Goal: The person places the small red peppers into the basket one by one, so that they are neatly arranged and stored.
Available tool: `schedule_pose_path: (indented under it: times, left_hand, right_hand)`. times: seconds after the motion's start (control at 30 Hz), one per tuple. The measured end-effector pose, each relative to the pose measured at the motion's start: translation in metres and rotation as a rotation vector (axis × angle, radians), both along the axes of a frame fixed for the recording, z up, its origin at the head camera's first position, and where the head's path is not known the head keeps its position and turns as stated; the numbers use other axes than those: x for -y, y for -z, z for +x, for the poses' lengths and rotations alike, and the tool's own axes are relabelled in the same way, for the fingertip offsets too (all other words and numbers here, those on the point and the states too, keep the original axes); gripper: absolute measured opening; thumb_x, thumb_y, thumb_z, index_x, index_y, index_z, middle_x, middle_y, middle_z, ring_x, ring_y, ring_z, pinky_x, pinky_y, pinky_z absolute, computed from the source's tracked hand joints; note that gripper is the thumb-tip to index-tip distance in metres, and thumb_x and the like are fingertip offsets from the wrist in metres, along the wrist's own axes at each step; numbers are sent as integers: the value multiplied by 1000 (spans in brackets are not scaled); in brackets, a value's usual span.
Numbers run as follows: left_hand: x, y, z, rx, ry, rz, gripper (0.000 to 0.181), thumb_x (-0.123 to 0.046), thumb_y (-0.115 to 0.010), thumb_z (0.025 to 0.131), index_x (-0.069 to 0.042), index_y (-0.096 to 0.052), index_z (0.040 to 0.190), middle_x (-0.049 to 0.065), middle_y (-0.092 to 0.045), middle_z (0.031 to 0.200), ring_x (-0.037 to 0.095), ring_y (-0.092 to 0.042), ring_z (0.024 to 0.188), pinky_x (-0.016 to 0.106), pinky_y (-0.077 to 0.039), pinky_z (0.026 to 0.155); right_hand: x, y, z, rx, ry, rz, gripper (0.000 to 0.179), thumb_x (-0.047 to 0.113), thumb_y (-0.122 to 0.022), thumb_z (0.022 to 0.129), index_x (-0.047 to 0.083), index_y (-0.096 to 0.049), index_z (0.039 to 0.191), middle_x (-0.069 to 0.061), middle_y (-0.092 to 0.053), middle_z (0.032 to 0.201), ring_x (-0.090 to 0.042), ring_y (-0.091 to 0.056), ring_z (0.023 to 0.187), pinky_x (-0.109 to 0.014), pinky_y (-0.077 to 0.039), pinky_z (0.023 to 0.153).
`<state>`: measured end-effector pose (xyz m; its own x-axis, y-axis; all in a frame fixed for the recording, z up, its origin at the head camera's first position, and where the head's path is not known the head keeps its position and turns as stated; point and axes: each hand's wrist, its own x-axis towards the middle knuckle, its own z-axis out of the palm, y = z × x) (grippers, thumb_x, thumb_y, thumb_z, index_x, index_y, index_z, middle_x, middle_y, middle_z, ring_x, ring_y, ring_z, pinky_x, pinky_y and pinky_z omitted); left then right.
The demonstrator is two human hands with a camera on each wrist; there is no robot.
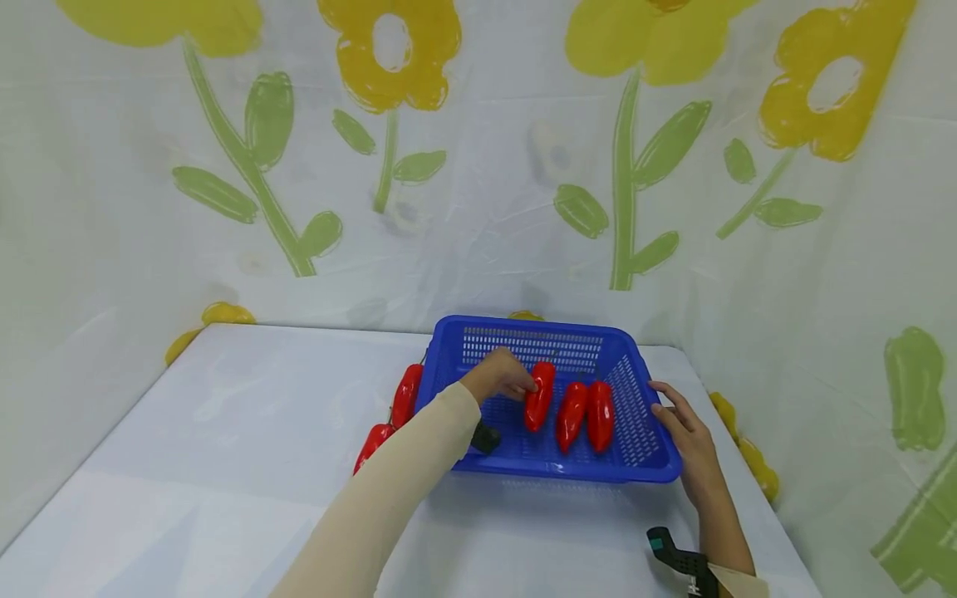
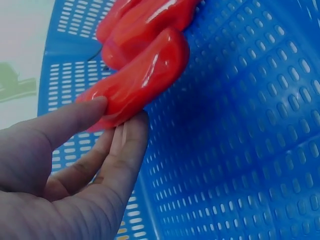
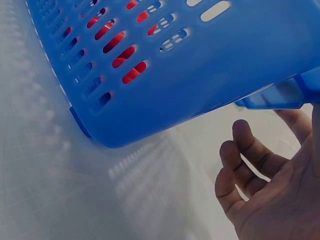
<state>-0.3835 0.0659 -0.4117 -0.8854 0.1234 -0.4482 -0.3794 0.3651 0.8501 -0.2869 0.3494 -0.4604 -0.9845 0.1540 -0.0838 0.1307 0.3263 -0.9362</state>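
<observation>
My left hand (image 1: 503, 375) reaches over the blue basket (image 1: 553, 470) and pinches a glossy red chili pepper (image 1: 540, 397) between thumb and fingers. In the left wrist view that pepper (image 2: 145, 80) slants above the mesh, its near end at my fingertips. Two more red peppers (image 1: 571, 415) lie side by side to its right in the basket. At the basket's right rim my right hand (image 1: 691, 448) holds on with thumb and index finger. The right wrist view shows its other fingers (image 3: 245, 172) loosely bent below the rim.
Outside the basket's left wall, red peppers (image 1: 406, 396) lie on the white table (image 1: 247, 415), partly hidden by my left sleeve (image 1: 396, 490). A white cloth (image 1: 493, 249) with printed flowers hangs behind. A black wrist camera (image 1: 676, 555) sits on my right wrist.
</observation>
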Motion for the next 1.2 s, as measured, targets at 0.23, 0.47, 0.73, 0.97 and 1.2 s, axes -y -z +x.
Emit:
schedule_pose_path:
  times: [0.23,0.47,0.73,0.97,1.2]
  left_hand:
    - [-4,3,2,39,24,-24,26,10,-73,84,10,-61,107,18,-67,89,30,-71,88,39,-59,83]
    - [-5,6,5,45,31,50,31,14,-71,83,13,-56,111,23,-69,92,35,-71,94,43,-58,85]
    - [-6,9,8,45,54,104,19,17,-69,82,15,-61,99,25,-69,92,36,-70,94,43,-58,85]
    - [-7,11,7,78,60,144,20,18,-67,84,16,-60,102,25,-66,92,38,-70,95,44,-58,87]
    - [-9,12,10,67,48,136,25,20,-64,84,18,-57,108,32,-65,103,42,-68,100,46,-58,87]
  right_hand:
    - [0,0,0,-6,4,16,58,54,-48,101,35,-36,155,-17,-47,143,-32,-56,116,-27,-58,81]
    - [1,-1,0,-19,2,26,58,56,-47,101,36,-37,154,-18,-48,140,-30,-58,112,-27,-58,80]
    - [1,-1,-1,2,11,12,58,57,-48,100,37,-38,153,-17,-48,141,-33,-58,114,-30,-59,81]
    - [1,-2,-1,-2,7,16,57,57,-48,100,37,-39,153,-17,-48,141,-34,-57,115,-31,-59,81]
    - [0,0,-1,6,-1,-4,56,54,-47,101,36,-38,154,-16,-47,143,-31,-57,114,-30,-59,81]
